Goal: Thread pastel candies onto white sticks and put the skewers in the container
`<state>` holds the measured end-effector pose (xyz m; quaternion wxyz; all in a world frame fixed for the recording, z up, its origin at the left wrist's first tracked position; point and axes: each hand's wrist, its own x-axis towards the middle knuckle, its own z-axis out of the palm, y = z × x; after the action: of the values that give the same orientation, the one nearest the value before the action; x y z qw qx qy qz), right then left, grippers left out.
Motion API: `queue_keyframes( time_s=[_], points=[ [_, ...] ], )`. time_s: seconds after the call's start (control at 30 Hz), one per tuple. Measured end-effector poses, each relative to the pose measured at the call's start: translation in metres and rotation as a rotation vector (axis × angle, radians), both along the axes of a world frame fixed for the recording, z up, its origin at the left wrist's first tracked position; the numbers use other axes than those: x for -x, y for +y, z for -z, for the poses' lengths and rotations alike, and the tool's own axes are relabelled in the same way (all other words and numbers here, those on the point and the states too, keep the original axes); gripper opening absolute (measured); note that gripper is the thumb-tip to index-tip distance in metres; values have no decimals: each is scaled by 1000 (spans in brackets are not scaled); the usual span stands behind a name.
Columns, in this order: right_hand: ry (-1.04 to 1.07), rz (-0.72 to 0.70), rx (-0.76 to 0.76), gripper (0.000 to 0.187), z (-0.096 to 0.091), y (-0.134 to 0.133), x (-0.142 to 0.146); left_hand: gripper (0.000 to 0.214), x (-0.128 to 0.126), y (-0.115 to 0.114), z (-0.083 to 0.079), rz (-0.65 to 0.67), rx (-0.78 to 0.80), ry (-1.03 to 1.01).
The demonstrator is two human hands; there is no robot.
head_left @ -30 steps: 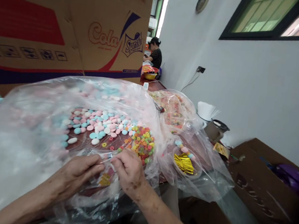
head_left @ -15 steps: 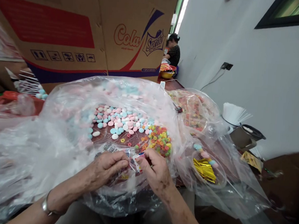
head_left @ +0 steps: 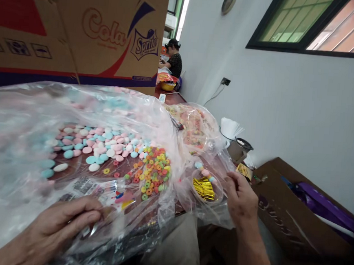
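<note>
My left hand (head_left: 62, 225) lies at the bottom left with its fingers pinched on a small clear packet (head_left: 110, 194) printed with bright colours, which rests on a large clear plastic sheet (head_left: 13, 144). On that sheet lie pink, blue and white candies (head_left: 96, 146) and a heap of small coloured ring candies (head_left: 151, 171). My right hand (head_left: 242, 199) is out to the right, fingers curled at the rim of a small clear dish (head_left: 206, 188) with gold twist ties (head_left: 203, 187) in it.
A big Cola Sprite cardboard box (head_left: 80, 31) stands behind the candies. A second bag of coloured candy (head_left: 192, 129) lies further back. A brown carton (head_left: 299, 215) sits at the right by the white wall. Another person (head_left: 172, 62) sits far down the table.
My right hand has let go of the small packet and moved right to the dish of gold ties. The left hand still pinches the packet. The camera has swung right.
</note>
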<state>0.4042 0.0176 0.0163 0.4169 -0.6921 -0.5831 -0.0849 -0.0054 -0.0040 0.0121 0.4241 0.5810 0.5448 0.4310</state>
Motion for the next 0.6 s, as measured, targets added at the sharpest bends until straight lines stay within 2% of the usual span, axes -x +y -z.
queue_keyframes(
  time_s=[0.1,0.2,0.37,0.47,0.6],
  points=[
    [-254,-12,305,28,21,-3,-56,26,-4,-3,-4,85,-1,104],
    [-373,-80,462,24,42,-3,-77,21,-6,-3,-6,65,22,119],
    [-402,-61,504,28,56,8,-71,26,-7,-4,-8,100,79,127],
    [-438,-22,457,31,55,11,-69,26,-3,-3,-4,115,102,125],
    [-438,101,366,30,52,0,-78,24,6,1,6,189,107,136]
  ],
)
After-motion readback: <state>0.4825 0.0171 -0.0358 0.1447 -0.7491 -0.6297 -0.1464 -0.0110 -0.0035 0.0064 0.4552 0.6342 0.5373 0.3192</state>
